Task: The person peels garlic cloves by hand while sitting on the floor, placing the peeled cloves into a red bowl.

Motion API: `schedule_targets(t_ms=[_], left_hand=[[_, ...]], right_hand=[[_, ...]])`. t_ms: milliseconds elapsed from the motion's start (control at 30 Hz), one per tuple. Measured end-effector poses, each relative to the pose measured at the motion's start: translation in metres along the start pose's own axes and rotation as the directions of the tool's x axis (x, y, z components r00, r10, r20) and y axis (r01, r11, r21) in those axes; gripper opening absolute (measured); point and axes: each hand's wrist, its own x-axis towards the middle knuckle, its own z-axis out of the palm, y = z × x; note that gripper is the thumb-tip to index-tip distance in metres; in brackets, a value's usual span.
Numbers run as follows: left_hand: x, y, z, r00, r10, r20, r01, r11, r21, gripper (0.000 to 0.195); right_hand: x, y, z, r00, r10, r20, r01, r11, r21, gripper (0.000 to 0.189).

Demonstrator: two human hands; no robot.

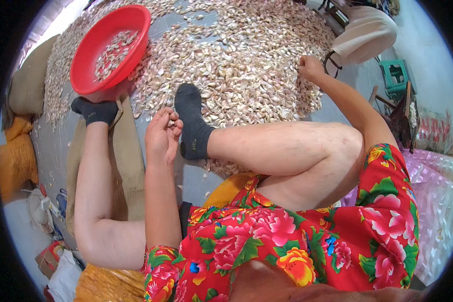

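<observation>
A wide heap of loose garlic cloves is spread over the grey floor before me. My left hand is turned palm up beside my socked foot, its fingers curled around what looks like a single garlic clove. At the right edge of the heap, my right hand is bent with its fingers folded. Whether anything is inside it is hidden. A red plastic basin with some cloves in it rests tilted at the upper left, beyond my left foot.
My legs, in dark socks, frame the near side of the heap. A folded burlap sack lies under my left leg. Full sacks stand at the left. A cloth-covered seat and a green plastic stool are at the right.
</observation>
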Motion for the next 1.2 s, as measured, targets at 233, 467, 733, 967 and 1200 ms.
schedule_targets(t_ms=[233, 467, 733, 967, 1200], left_hand=[[0.045, -0.003, -0.029, 0.977, 0.096, -0.191, -0.132, 0.974, -0.183, 0.014], [0.082, 0.039, -0.002, 0.954, 0.278, -0.111, -0.295, 0.934, -0.199, 0.012], [0.145, 0.132, 0.003, 0.918, 0.396, -0.015, -0.393, 0.906, -0.155, 0.026], [0.102, 0.135, 0.063, 0.876, 0.428, 0.223, -0.482, 0.773, 0.413, 0.03], [-0.001, 0.044, 0.082, 0.851, 0.247, 0.464, -0.432, 0.831, 0.35, 0.026]], right_hand=[[-0.002, -0.089, -0.015, 0.996, -0.061, -0.072, 0.078, 0.964, 0.254, 0.01], [-0.063, -0.218, -0.028, 0.934, -0.327, 0.145, 0.157, 0.738, 0.656, 0.006], [-0.109, -0.271, -0.079, 0.865, -0.46, 0.2, 0.032, 0.449, 0.893, 0.009], [-0.102, -0.286, -0.105, 0.869, -0.495, 0.01, 0.064, 0.133, 0.989, 0.022], [-0.104, -0.308, -0.111, 0.764, -0.62, -0.177, 0.328, 0.137, 0.935, 0.025]])
